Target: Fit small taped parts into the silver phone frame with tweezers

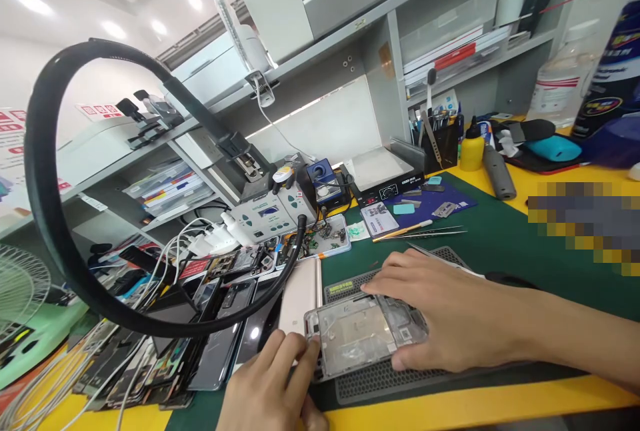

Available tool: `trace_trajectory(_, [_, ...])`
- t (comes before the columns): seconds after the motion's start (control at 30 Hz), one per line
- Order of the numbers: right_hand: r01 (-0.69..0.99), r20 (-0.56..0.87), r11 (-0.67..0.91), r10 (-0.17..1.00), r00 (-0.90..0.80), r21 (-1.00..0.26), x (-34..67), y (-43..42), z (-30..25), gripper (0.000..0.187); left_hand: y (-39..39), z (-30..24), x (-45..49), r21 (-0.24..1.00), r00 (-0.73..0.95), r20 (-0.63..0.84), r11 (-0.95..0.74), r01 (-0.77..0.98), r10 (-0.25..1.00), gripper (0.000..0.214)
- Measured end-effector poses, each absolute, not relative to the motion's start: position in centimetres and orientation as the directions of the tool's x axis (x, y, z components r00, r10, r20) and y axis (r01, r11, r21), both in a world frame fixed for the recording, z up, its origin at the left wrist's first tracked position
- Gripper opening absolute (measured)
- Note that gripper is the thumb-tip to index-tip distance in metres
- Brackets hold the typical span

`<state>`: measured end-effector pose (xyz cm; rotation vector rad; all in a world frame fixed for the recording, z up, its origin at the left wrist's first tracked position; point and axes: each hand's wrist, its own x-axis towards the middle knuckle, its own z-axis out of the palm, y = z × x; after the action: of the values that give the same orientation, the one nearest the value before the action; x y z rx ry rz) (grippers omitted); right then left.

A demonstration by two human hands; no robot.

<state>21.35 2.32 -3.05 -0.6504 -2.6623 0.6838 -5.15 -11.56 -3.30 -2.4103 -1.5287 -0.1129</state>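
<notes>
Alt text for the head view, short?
A bare phone frame lies on a grey mat; the right hand grips its right end, the left hand touches its left end. Phones are piled at left.

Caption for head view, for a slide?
Left hand and right hand hold a stripped phone frame flat on a grey mat.
</notes>
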Motion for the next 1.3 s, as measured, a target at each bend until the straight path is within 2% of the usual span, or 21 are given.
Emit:
trace_trajectory(0.1, [0.353, 0.178, 0.783, 0.5, -0.848, -0.513, 21.3, 2.3, -3.0, 0.076, -11.4, -3.3, -5.4, -0.101, 0.426, 0.224, -0.414, 0.905, 0.876, 0.049])
trace_trajectory(0.23, [0.347, 0.184, 0.779, 0.5, -0.846, -0.522, 21.4, 2.2, -3.0, 0.076, -11.5, -3.5, -5.7, -0.003, 0.37, 0.319, -0.39, 0.921, 0.872, 0.048])
trace_trajectory(0.47, [0.358, 0.182, 0.783, 0.505, -0.844, -0.509, 21.4, 2.1, -2.9, 0.075, -11.5, -3.9, -5.2, -0.162, 0.467, 0.229, -0.439, 0.884, 0.854, 0.058])
trace_trajectory(0.57, [0.356, 0.189, 0.785, 0.504, -0.843, -0.508, 21.4, 2.0, -2.8, 0.076, -11.7, -3.7, -5.1, -0.112, 0.432, 0.228, -0.418, 0.902, 0.872, 0.059])
trace_trajectory(0.7, [0.347, 0.188, 0.787, 0.496, -0.848, -0.51, 21.5, 1.8, -2.7, 0.079, -11.9, -4.1, -5.3, -0.028, 0.356, 0.37, -0.373, 0.927, 0.858, 0.059])
trace_trajectory(0.77, [0.347, 0.188, 0.785, 0.497, -0.847, -0.513, 21.5, 1.8, -2.6, 0.079, -11.8, -4.8, -5.3, -0.061, 0.375, 0.426, -0.387, 0.92, 0.823, 0.056])
trace_trajectory(1.0, [0.359, 0.163, 0.772, 0.505, -0.848, -0.524, 21.5, 1.8, -2.6, 0.08, -11.2, -6.6, -5.6, -0.145, 0.468, 0.467, -0.457, 0.878, 0.751, 0.057])
trace_trajectory(1.3, [0.384, 0.107, 0.772, 0.499, -0.86, -0.506, 21.8, 1.6, -2.2, 0.093, -11.8, -6.0, -5.2, -0.152, 0.421, 0.487, -0.401, 0.903, 0.765, 0.048])
